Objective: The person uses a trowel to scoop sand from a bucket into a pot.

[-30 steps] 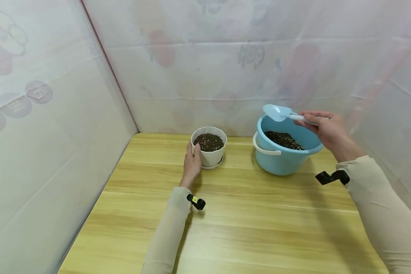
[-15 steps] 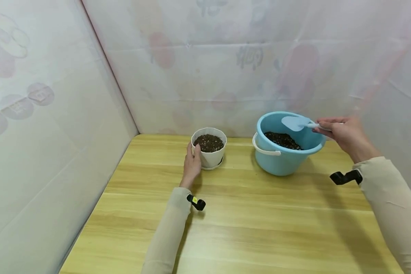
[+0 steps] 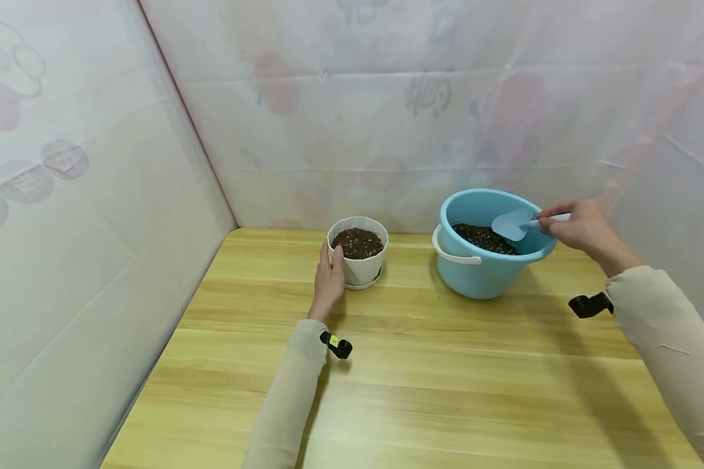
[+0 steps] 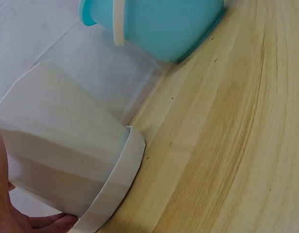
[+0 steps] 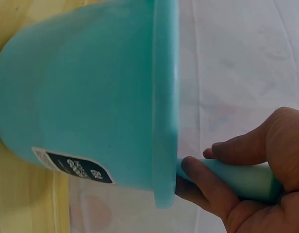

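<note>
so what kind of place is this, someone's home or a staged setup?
Likely a staged recording booth, not a lived-in room: a wooden table boxed in on three sides by translucent printed sheeting, bare but for a white pot of soil and a blue bucket of soil, as for potting.

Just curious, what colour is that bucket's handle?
White, on the light blue bucket; the handle shows best in the head view.
</note>
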